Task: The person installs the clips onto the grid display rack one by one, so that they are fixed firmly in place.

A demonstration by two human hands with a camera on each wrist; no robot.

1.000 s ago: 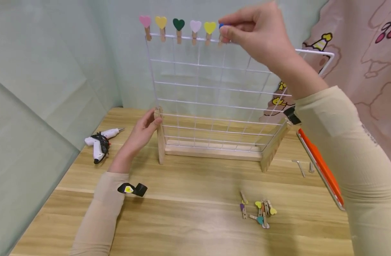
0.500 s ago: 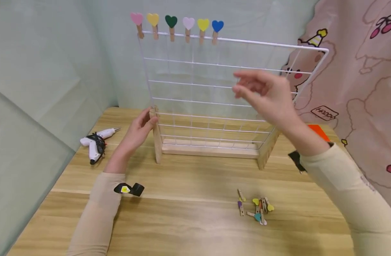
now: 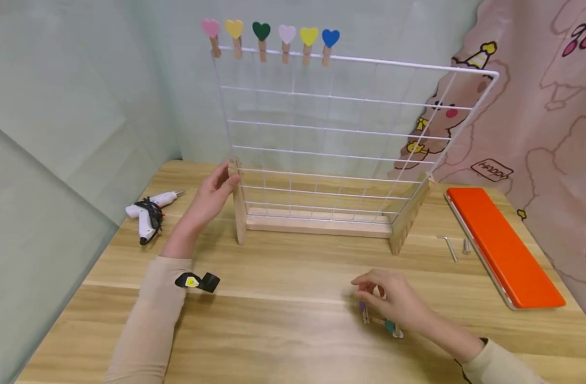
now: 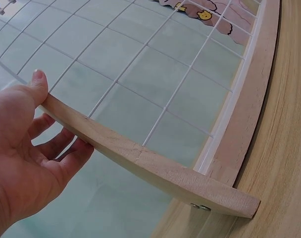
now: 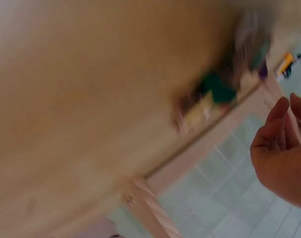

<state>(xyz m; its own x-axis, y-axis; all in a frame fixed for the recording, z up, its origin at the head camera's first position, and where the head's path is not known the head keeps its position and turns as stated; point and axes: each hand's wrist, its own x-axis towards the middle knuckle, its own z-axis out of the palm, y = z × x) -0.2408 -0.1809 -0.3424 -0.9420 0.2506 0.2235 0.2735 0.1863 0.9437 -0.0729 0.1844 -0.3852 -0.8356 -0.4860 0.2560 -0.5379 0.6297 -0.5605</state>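
Near the right fingers (image 3: 366, 278) show a purple heart (image 3: 362, 306) and a teal heart (image 3: 390, 326). Well above them, hearts (image 3: 261, 31) run pink, pale orange, green, lilac, yellow, blue along a white grid (image 3: 323, 128). At the left fingers (image 3: 228, 184) the post (image 3: 239, 213) is pale wood; left of them, a white gun (image 3: 163, 199) wears black cord (image 3: 152, 214). Right of the right fingers, an orange case (image 3: 506, 248); beneath, a tan, wood-grained table (image 3: 293, 309).

One word can be read in the head view: "Happy" (image 3: 491, 169), in dark, uneven letters that slope down toward the right, set inside a tilted, dark-outlined box printed on the pink curtain (image 3: 556, 154). A small yellow and white sticker (image 3: 191, 281) sits on the black band (image 3: 181, 279) around the left sleeve (image 3: 146, 320), and whatever is marked on it is too small to make out.
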